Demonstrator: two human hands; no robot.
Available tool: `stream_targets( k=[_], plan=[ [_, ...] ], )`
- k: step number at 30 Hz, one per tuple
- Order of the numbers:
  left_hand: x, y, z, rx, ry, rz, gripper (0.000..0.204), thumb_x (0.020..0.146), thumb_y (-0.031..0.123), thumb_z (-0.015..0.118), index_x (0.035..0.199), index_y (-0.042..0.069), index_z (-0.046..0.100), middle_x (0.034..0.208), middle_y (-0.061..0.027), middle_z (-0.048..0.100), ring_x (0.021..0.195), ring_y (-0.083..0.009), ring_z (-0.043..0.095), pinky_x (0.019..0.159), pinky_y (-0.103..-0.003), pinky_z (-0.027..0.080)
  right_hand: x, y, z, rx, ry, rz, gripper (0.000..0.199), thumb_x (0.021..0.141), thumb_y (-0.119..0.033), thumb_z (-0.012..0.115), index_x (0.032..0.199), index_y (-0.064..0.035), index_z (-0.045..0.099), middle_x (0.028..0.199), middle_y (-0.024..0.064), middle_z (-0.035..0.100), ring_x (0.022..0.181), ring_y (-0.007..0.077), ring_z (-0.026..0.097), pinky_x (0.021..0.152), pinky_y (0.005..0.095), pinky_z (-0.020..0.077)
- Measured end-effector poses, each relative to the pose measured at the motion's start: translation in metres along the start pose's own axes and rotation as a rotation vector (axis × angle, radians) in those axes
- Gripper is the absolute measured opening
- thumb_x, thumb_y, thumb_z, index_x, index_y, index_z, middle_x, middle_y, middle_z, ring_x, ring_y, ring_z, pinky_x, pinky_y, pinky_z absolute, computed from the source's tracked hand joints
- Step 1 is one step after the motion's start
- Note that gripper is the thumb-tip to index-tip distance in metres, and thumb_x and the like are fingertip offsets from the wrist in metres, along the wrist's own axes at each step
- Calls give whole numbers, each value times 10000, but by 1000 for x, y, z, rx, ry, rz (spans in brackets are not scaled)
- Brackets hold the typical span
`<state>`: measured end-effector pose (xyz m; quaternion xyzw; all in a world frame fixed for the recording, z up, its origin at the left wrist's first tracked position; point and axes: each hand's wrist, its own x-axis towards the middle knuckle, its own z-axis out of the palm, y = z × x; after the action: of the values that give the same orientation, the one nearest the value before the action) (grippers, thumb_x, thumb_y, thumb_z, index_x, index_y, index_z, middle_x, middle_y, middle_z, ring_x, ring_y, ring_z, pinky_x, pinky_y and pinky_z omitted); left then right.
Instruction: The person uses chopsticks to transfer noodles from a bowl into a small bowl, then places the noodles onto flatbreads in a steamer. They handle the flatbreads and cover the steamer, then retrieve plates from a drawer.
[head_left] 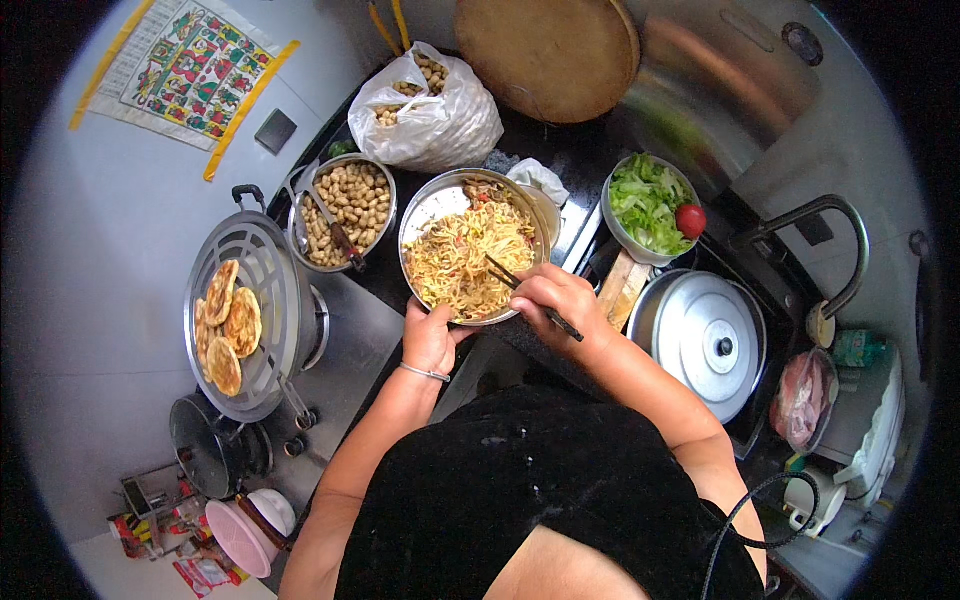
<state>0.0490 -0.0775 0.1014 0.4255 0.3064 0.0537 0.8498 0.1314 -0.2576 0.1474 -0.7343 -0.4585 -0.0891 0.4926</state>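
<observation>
Black cloth on the person's chest fills the foreground. Beyond it, the left hand cups the steel bowl's rim on the dark counter, while the right hand pinches chopsticks dipped into the noodles. Mixing looks underway; lifting and turning strands seems next.

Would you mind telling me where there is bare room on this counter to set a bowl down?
Bare steel counter lies between the flatbread steamer rack and noodle bowl. The black counter around the peanuts and lettuce bowl is crowded.
</observation>
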Motion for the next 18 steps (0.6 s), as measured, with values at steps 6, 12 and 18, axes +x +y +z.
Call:
stream_targets(
  k=[6,12,18],
  plan=[
    [-2,4,3,-19,11,33,422,806,-43,425,1216,53,407,1122,-143,549,938,-288,617,686,-455,569,-2,-1,-6,-126,1,-44,108,749,-64,676,798,-34,585,877,168,619,758,317,627,639,354,509],
    [5,4,1,7,68,74,482,785,-39,409,1254,66,377,1160,-135,530,988,-298,591,740,-475,556,-3,5,-9,-175,64,-95,113,738,-63,682,793,-36,587,874,176,618,751,308,627,645,350,509],
    [13,7,1,-31,95,70,503,780,-54,401,1268,63,370,1190,-144,514,1046,-312,559,761,-522,541,-6,27,-10,-221,143,-76,154,709,-65,705,804,-51,584,851,163,617,727,302,624,622,357,512]
  ],
)
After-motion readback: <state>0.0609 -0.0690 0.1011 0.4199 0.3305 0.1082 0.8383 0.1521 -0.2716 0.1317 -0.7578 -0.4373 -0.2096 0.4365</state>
